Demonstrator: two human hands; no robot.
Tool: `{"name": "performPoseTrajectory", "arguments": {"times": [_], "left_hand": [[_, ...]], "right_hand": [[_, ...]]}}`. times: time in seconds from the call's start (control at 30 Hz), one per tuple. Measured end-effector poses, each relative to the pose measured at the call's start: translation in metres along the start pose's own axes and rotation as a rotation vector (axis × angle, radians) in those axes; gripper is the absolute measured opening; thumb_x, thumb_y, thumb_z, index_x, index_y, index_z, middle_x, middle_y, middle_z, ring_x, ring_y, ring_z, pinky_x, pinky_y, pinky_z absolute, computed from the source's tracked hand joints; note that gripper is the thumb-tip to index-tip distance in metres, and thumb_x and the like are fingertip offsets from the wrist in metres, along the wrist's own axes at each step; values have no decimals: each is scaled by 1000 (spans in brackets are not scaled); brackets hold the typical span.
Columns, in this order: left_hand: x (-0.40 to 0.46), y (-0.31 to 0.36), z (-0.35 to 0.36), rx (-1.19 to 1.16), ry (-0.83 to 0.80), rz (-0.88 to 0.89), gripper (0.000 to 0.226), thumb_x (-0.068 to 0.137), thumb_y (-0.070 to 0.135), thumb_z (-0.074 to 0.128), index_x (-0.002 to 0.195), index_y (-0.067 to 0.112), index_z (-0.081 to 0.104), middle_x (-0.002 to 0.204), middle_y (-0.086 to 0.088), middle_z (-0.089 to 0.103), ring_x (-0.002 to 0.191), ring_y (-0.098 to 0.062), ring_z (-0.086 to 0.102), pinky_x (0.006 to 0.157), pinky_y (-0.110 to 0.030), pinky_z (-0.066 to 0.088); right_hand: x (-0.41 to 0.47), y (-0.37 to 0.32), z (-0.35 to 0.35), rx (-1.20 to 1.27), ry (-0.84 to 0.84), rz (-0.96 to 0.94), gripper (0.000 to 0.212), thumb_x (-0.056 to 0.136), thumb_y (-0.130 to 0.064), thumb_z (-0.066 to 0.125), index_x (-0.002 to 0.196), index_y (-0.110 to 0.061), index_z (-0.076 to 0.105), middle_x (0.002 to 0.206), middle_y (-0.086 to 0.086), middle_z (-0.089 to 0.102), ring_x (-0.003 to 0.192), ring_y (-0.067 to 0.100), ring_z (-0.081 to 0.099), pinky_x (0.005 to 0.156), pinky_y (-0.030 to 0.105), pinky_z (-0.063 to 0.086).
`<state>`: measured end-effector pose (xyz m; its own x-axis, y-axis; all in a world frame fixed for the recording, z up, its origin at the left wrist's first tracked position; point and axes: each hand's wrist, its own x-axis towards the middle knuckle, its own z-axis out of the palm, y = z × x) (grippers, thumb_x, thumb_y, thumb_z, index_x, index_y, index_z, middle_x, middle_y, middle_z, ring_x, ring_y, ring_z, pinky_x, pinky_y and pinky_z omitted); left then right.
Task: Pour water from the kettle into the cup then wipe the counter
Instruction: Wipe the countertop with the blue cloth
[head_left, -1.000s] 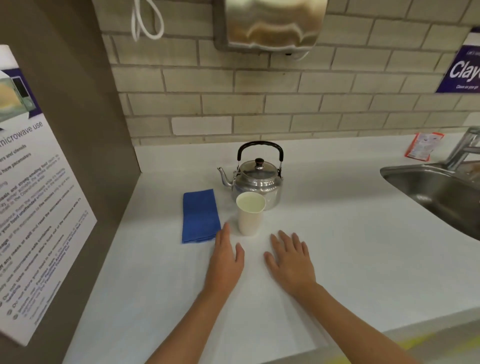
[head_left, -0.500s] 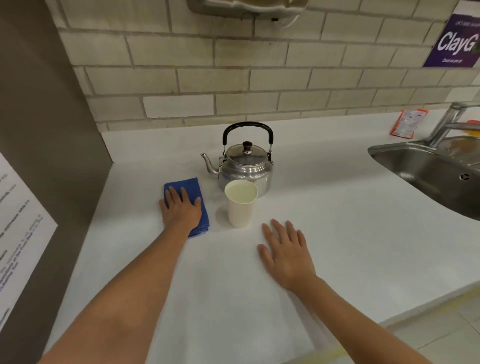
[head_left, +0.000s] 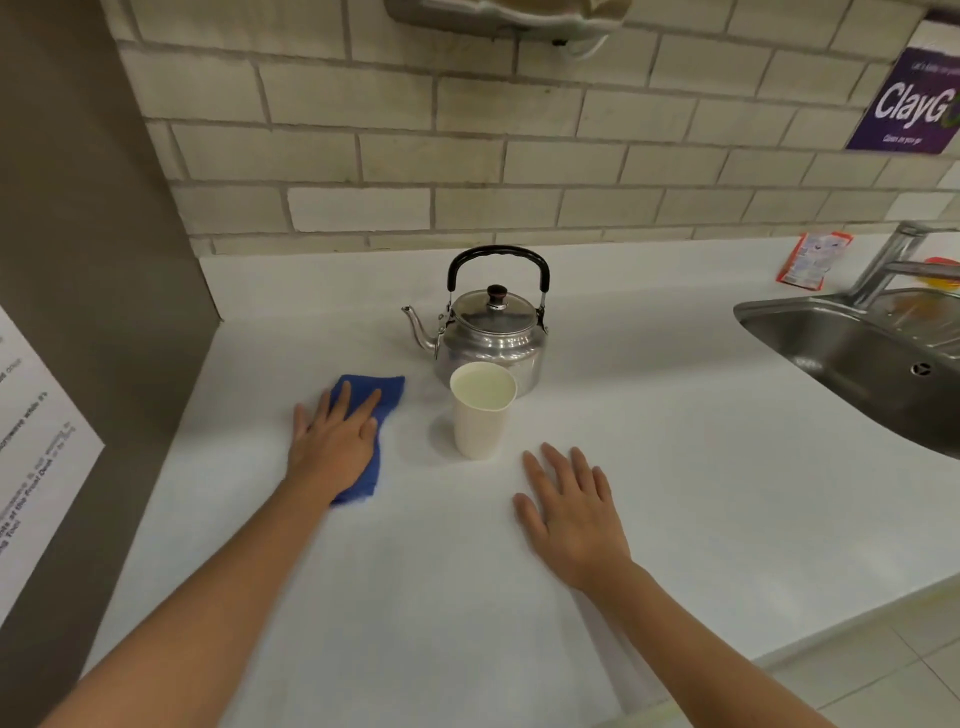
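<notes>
A steel kettle (head_left: 491, 338) with a black handle stands upright on the white counter (head_left: 675, 493), spout to the left. Directly in front of it stands a pale paper cup (head_left: 480, 415), upright. To its left lies a blue cloth (head_left: 387, 397), rumpled at its far end. My left hand (head_left: 335, 441) presses flat on the cloth, fingers spread over it. My right hand (head_left: 569, 512) rests palm down on the bare counter, just right of and nearer than the cup, holding nothing.
A steel sink (head_left: 872, 358) with a tap (head_left: 893, 260) takes up the right side. A red-and-white packet (head_left: 813, 260) leans at the back wall. A brown side panel (head_left: 83, 260) with a printed notice (head_left: 36, 457) bounds the left. A dispenser (head_left: 498, 21) hangs above.
My left hand moved from the bare counter onto the blue cloth and has pushed it, bunching its far end. My right hand stayed flat. The view shifted down and closer.
</notes>
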<state>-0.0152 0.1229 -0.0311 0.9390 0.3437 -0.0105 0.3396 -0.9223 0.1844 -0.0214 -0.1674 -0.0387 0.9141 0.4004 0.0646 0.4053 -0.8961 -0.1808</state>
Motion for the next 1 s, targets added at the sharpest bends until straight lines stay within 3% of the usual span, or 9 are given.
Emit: {"name": "performPoseTrajectory", "arguments": {"times": [0.1,0.23,0.4,0.6,0.8,1.0], "left_hand": [[9,15,-5,-3,-13,-62,49,99,33,15,147,29,5,158,-5,-2,145,-28,-4,117,-48,0],[-24,52,6,5,27,117,48,99,33,15,147,29,7,158,-1,0,145,-25,0,118,-44,1],[-69,23,11,-37,-6,217,47,99,36,16,145,36,7,158,6,-4,145,-15,-4,118,-37,-3],[-41,24,-5,-20,-56,45,47,99,37,11,146,35,3,158,4,-5,145,-21,-6,118,-42,-3],[-80,59,14,-44,31,304,47,99,31,17,146,33,8,158,7,6,145,-17,1,118,-38,-1],[-96,23,8,-67,12,182,48,100,31,15,146,30,3,158,7,0,145,-13,-3,118,-35,-2]], "right_hand": [[1,-1,0,-1,14,-8,57,97,-48,26,149,-28,16,160,-1,13,147,28,5,118,44,6],[0,0,0,-8,2,-10,57,97,-47,26,150,-28,14,160,-1,12,147,27,3,118,43,6],[1,1,-2,12,-28,-1,57,97,-48,23,150,-29,12,160,-3,9,147,26,0,119,43,4],[2,0,0,2,-4,-5,57,97,-48,26,149,-27,16,159,0,14,147,29,4,118,45,7],[2,1,0,-23,-24,-4,57,97,-48,22,150,-27,12,160,-1,11,147,28,3,119,44,7],[1,0,-2,-1,-56,3,57,98,-47,21,150,-27,9,160,-3,7,147,27,-2,119,43,2]]}}
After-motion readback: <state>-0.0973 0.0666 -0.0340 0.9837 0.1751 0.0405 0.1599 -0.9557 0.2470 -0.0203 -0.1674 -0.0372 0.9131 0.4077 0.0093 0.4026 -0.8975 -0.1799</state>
